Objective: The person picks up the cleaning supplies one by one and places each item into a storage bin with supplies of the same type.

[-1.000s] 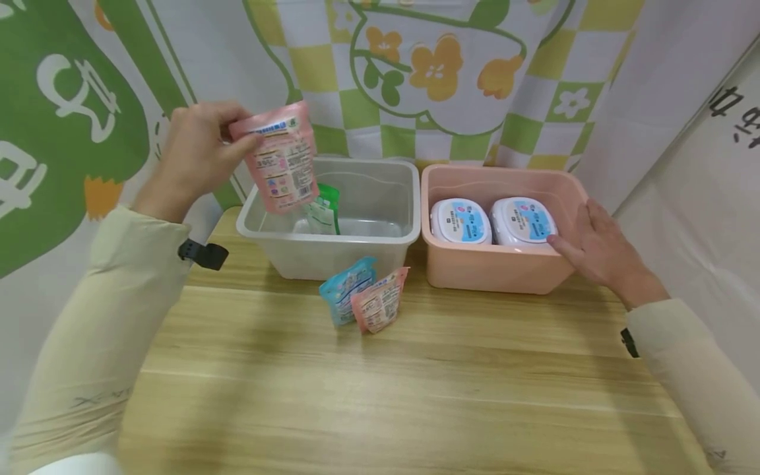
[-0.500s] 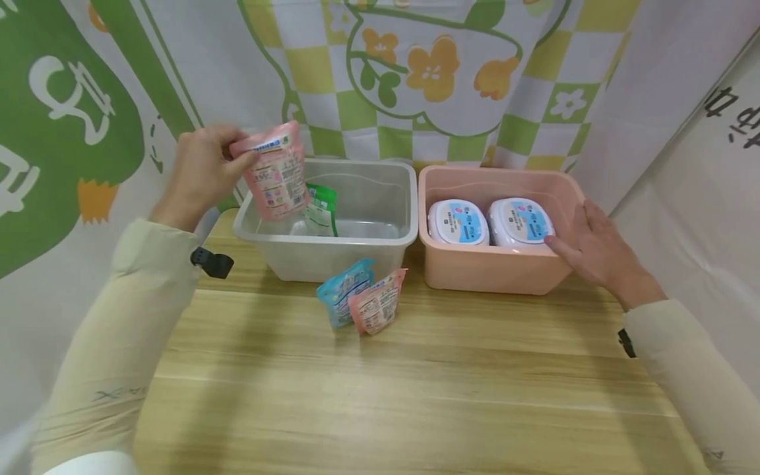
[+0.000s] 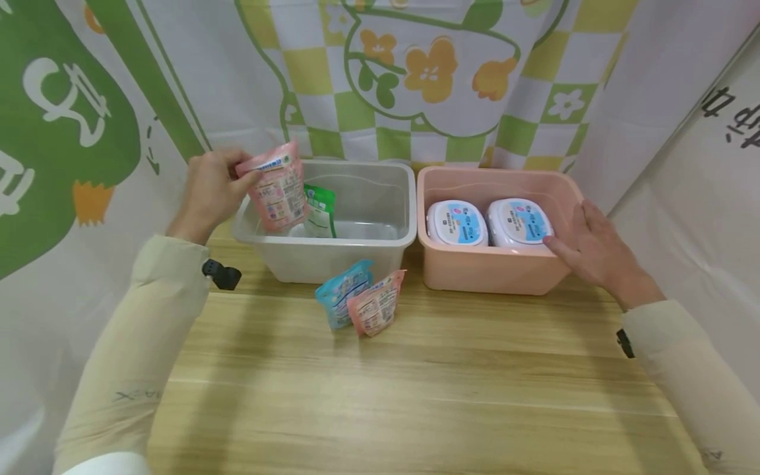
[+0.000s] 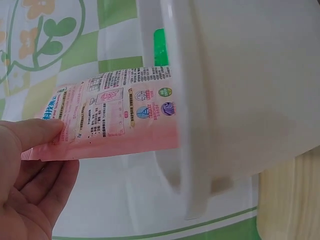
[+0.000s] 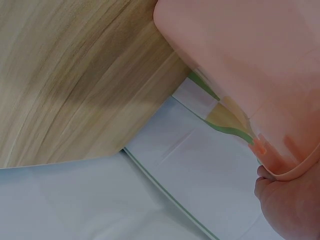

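In the head view my left hand [image 3: 214, 188] pinches a pink pouch [image 3: 279, 194] by its top edge, thumb on the printed side. The pouch hangs upright with its lower end inside the grey bin [image 3: 332, 260]; the left wrist view shows the same pouch [image 4: 115, 115] passing behind the bin rim [image 4: 182, 110]. A green pouch [image 3: 320, 211] leans inside that bin. My right hand [image 3: 602, 247] rests on the right rim of the pink bin [image 3: 487, 270], thumb stretched over the edge. Inside stand two white lidded tubs [image 3: 457, 223] with blue labels.
In front of the grey bin, a blue pouch [image 3: 344, 297] and another pink pouch [image 3: 377, 307] stand on the wooden table [image 3: 415, 396], one overlapping the other. A patterned curtain [image 3: 415, 72] hangs close behind both bins.
My left hand has lowered the pink pouch, moving slightly right, and its bottom now dips below the grey bin's rim. My right hand stays on the pink bin.
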A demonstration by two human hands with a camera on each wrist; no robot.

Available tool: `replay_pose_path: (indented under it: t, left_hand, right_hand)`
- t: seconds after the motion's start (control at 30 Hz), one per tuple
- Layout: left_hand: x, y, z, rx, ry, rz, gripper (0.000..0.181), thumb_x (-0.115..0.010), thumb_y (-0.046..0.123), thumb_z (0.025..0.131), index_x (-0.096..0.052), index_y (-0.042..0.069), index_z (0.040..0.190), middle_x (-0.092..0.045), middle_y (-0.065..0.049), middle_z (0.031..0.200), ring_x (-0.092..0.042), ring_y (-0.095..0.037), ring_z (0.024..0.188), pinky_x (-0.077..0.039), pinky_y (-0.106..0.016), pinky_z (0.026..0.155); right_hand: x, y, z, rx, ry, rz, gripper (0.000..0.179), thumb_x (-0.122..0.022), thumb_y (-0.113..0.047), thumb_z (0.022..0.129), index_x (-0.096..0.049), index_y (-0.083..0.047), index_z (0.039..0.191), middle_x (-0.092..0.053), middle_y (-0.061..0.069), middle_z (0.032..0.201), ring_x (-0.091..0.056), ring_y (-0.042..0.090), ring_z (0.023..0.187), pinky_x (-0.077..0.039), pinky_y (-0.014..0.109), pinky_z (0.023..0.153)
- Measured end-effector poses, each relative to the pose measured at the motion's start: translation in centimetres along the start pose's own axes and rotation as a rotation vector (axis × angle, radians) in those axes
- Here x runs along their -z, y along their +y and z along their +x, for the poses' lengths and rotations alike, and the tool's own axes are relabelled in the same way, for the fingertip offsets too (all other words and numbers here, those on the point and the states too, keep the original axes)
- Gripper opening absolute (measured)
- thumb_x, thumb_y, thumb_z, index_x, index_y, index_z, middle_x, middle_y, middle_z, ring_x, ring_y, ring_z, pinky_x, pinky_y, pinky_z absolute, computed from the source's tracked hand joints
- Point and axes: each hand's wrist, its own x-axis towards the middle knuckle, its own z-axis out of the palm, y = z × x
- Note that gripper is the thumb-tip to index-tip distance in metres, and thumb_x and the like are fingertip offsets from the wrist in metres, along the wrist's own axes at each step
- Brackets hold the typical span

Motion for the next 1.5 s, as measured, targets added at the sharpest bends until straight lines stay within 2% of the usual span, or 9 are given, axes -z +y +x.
replay_pose_path:
  t: [0.13, 0.37, 0.63, 0.9, 1.17, 1.33, 1.5]
  left_hand:
    - [-0.4, -0.5, -0.6, 0.006, 0.009, 0.004, 0.018, -0.072, 0.014, 0.1, -0.073, -0.001, 0.092, -0.07, -0.021, 0.085, -0.051, -0.018, 0.067, -0.035, -0.018, 0.053]
    - [-1.2, -1.2, -1.3, 0.024, -0.023, -0.02, 0.019, -0.071, 0.016, 0.102, -0.072, -0.002, 0.095, -0.067, -0.02, 0.087, -0.051, -0.024, 0.074, -0.034, -0.021, 0.055]
    - [-2.2, -1.7, -2.1, 0.021, -0.027, -0.014, 0.016, -0.072, 0.012, 0.101, -0.072, -0.001, 0.091, -0.068, -0.019, 0.083, -0.05, -0.024, 0.07, -0.034, -0.024, 0.054]
    - [-3.2, -2.3, -2.6, 0.034, -0.054, -0.012, 0.015, -0.073, 0.014, 0.1, -0.076, 0.0, 0.096, -0.066, -0.016, 0.08, -0.05, -0.024, 0.071, -0.034, -0.027, 0.055]
    - [-4.0, -3.0, -2.9, 0.027, -0.052, -0.034, 0.015, -0.073, 0.011, 0.099, -0.074, 0.0, 0.088, -0.068, -0.016, 0.079, -0.051, -0.025, 0.071, -0.035, -0.026, 0.055]
    - [-4.4, -3.0, -2.8, 0.025, -0.06, -0.02, 0.012, -0.074, 0.009, 0.098, -0.077, -0.002, 0.094, -0.072, -0.019, 0.084, -0.055, -0.027, 0.075, -0.037, -0.026, 0.059]
    - [-4.5, -2.9, -2.9, 0.051, -0.103, -0.026, 0.012, -0.073, 0.009, 0.098, -0.077, -0.002, 0.096, -0.074, -0.02, 0.086, -0.055, -0.027, 0.077, -0.037, -0.027, 0.058]
  right_hand:
    - [0.1, -0.2, -0.1, 0.002, -0.005, 0.006, 0.107, -0.033, -0.069, 0.106, 0.021, 0.005, 0.161, 0.024, 0.03, 0.171, 0.007, 0.057, 0.159, -0.008, 0.078, 0.123]
    - [0.3, -0.3, -0.1, 0.002, -0.007, 0.007, 0.106, -0.032, -0.069, 0.106, 0.02, 0.006, 0.16, 0.023, 0.031, 0.171, 0.009, 0.056, 0.159, -0.007, 0.077, 0.124]
    - [0.2, -0.2, -0.1, 0.001, -0.003, 0.005, 0.106, -0.032, -0.069, 0.106, 0.02, 0.006, 0.161, 0.024, 0.03, 0.171, 0.008, 0.057, 0.159, -0.008, 0.078, 0.123]
    - [0.1, -0.2, -0.1, 0.002, -0.014, 0.005, 0.107, -0.032, -0.069, 0.106, 0.02, 0.006, 0.161, 0.024, 0.031, 0.171, 0.01, 0.056, 0.159, -0.007, 0.078, 0.123]
    - [0.1, -0.3, -0.1, -0.006, -0.019, 0.015, 0.107, -0.032, -0.07, 0.105, 0.021, 0.004, 0.161, 0.025, 0.029, 0.171, 0.011, 0.055, 0.16, -0.006, 0.078, 0.124]
    - [0.1, -0.3, -0.1, -0.007, -0.02, 0.014, 0.107, -0.031, -0.07, 0.106, 0.022, 0.005, 0.16, 0.026, 0.029, 0.171, 0.011, 0.055, 0.159, -0.006, 0.078, 0.124]
    - [0.2, -0.3, -0.2, -0.007, -0.028, 0.008, 0.107, -0.03, -0.069, 0.106, 0.022, 0.006, 0.16, 0.026, 0.029, 0.17, 0.013, 0.055, 0.159, -0.005, 0.077, 0.124]
